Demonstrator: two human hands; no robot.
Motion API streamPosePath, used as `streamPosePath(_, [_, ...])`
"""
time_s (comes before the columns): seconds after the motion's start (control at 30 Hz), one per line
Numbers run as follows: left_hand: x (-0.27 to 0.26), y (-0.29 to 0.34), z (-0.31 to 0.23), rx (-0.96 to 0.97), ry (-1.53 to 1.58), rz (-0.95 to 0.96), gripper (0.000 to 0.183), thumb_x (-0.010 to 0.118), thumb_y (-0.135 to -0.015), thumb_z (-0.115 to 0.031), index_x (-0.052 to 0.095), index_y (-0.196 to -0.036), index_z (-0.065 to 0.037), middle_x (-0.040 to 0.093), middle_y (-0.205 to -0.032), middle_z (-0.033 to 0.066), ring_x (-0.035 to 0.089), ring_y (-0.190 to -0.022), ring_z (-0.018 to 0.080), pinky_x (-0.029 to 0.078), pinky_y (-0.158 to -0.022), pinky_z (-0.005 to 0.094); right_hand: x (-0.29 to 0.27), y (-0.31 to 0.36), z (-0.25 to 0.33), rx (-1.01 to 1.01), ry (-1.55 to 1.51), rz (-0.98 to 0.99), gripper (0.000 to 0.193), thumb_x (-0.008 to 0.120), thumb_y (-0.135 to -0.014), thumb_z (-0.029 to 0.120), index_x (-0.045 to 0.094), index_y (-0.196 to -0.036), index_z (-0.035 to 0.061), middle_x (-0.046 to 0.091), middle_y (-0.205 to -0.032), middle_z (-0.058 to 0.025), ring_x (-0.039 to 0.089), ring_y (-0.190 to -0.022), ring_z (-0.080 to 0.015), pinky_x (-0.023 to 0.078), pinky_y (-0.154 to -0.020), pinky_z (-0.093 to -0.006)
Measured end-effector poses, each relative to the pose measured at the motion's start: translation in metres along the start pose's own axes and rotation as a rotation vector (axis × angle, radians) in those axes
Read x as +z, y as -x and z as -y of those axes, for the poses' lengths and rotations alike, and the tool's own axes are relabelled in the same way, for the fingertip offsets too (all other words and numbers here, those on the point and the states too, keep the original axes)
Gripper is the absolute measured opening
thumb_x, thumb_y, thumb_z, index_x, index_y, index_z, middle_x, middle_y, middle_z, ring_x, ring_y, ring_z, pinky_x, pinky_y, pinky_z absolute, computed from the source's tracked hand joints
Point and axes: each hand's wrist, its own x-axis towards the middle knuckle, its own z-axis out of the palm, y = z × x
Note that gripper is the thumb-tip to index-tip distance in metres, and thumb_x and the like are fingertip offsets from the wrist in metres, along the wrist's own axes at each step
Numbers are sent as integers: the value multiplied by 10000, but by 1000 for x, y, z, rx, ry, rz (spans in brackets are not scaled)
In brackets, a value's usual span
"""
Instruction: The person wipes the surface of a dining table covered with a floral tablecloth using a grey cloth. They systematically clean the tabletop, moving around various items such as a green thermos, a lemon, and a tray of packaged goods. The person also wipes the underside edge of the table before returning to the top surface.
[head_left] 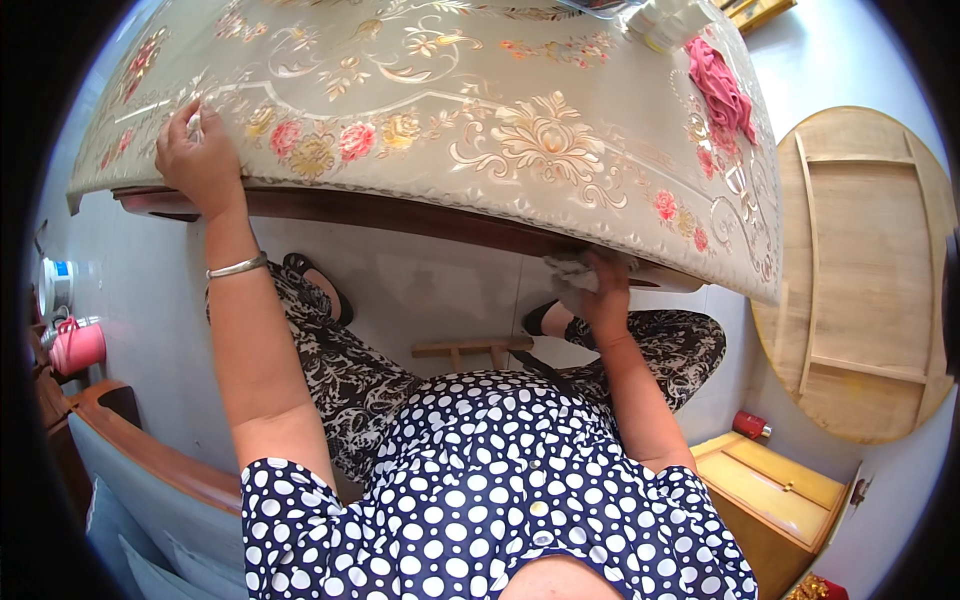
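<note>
A table wears a shiny cream tablecloth [400, 90] with pink and gold flowers. Over its near left edge is my left hand [203, 160], fingers curled together on the cover. Something whitish shows between thumb and fingers, too small to name. Below the near right edge, my right hand [606, 292] grips a crumpled grey-white rag [570, 273]. The rag is against the dark wooden table side [420, 222], under the hanging cover; some fingertips are hidden there.
On the tabletop at the far right lie a pink cloth [720, 88] and a whitish container [660, 25]. A round wooden board [865, 270] leans at right, above a yellow cabinet [775, 490]. A pink bucket [78, 346] and a blue-cushioned seat [160, 500] are at left.
</note>
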Motion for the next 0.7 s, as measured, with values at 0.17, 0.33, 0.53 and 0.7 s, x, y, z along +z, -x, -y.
streamPosePath(0.17, [-3, 0, 2, 24, -39, -50, 171, 679, -789, -268, 711, -890, -134, 662, -1001, 85, 596, -972, 293, 461, -872, 421, 30, -31, 66, -172, -20, 157, 547, 776, -605, 68, 617, -1128, 73, 563, -1229, -156, 523, -1149, -350, 448, -960, -426])
streamPosePath(0.33, [-2, 2, -10, 19, -8, -69, 155, 683, -768, -242, 708, -876, -134, 658, -990, 77, 592, -974, 286, 459, -868, 421, 68, -70, 119, -366, 13, 364, 575, 770, -636, 69, 591, -1182, 81, 516, -1302, -150, 495, -1192, -356, 428, -985, -433])
streamPosePath(0.53, [-3, 7, -19, -31, 35, -61, 161, 669, -793, -237, 699, -910, -130, 648, -1032, 55, 563, -1031, 281, 436, -882, 439, 124, -107, 199, -456, -33, 545, 610, 718, -653, 77, 546, -1238, 93, 449, -1369, -140, 459, -1229, -353, 385, -1030, -472])
streamPosePath(0.7, [-4, 7, -20, -15, 23, -40, 165, 672, -792, -235, 697, -916, -129, 650, -1050, 54, 565, -1038, 277, 433, -890, 438, 164, -130, 258, -769, -61, 375, 319, 551, -799, 102, 578, -1106, 22, 495, -1295, -153, 477, -1203, -332, 412, -1004, -447])
